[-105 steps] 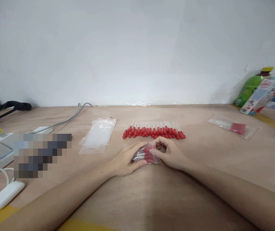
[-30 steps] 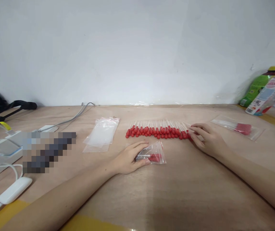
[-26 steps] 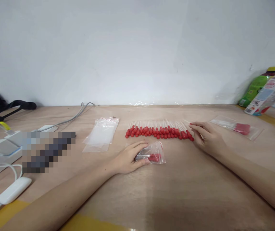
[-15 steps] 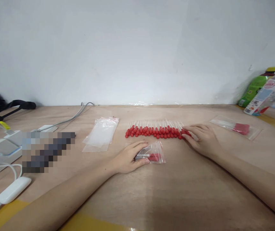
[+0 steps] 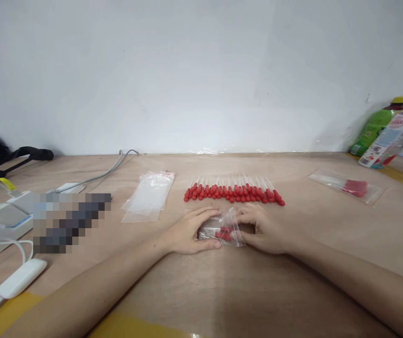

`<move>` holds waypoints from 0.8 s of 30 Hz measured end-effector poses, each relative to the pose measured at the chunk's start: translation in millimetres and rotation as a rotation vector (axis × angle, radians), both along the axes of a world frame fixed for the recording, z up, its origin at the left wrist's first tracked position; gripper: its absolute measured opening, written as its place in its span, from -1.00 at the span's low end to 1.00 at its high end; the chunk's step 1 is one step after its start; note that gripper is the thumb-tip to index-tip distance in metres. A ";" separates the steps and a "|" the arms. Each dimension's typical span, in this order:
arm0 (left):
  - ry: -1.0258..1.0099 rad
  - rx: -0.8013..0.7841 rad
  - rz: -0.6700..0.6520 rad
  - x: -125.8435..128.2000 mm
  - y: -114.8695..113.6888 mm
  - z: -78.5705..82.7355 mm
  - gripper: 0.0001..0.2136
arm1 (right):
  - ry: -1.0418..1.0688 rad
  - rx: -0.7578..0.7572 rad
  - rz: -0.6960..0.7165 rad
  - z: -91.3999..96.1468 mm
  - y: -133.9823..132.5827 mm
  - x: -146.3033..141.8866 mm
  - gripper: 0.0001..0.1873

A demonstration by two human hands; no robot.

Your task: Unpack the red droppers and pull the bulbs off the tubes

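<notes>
While your left hand [image 5: 195, 231] curves around the lower end of a clear bag [image 5: 230, 218], its thumb on the near side and its fingers on the far side, your right hand [image 5: 262, 231] works at the opposite end. You hold the bag with the left; the right has its thumb and fingers close together at the bag's edge, but you cannot tell whether they grip plastic, a dropper or both. Inside the bag, a few red-bulbed droppers [image 5: 224, 234] lie with their bulbs toward your right hand and their pale stems toward your left. The bag sits low over the wooden surface [image 5: 194, 286], in front of you and between your hands.

Just beyond it lies a row of droppers [image 5: 235, 193], red bulbs facing you and thin stems pointing toward the wall [image 5: 201, 80]. To the left of the row you have overlapping flat bags [image 5: 148, 197]; well to the right, a filled bag [image 5: 352, 187] lies slanted, with red bulbs showing through it.
</notes>
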State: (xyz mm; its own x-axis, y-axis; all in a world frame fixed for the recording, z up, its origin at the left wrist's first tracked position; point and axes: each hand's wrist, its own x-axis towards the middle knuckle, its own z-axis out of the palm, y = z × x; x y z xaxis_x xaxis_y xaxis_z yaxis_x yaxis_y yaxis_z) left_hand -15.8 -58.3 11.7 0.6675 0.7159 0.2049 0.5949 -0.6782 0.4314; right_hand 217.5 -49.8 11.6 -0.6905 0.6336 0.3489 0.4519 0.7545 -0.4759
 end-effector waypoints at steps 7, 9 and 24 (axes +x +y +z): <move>0.002 0.006 0.034 2.6 -0.2 -1.6 -0.43 | 0.018 -0.142 0.084 3.6 -2.8 -4.8 -0.82; -0.008 0.009 0.025 2.7 0.1 -1.6 -0.42 | 0.043 -0.118 0.058 1.5 -5.7 -7.8 -0.88; 0.084 0.169 -0.136 -0.1 -2.7 4.7 -0.38 | 0.282 -0.152 -0.176 -13.8 3.8 14.4 -0.78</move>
State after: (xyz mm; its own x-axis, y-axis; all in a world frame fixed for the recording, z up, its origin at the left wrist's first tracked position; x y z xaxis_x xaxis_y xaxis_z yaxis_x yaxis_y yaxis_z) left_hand -15.9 -60.9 16.4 0.7749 0.5787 0.2542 0.5224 -0.8128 0.2579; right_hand 231.9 -46.0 -2.2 -0.4562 0.7936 0.4026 0.4041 0.5879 -0.7008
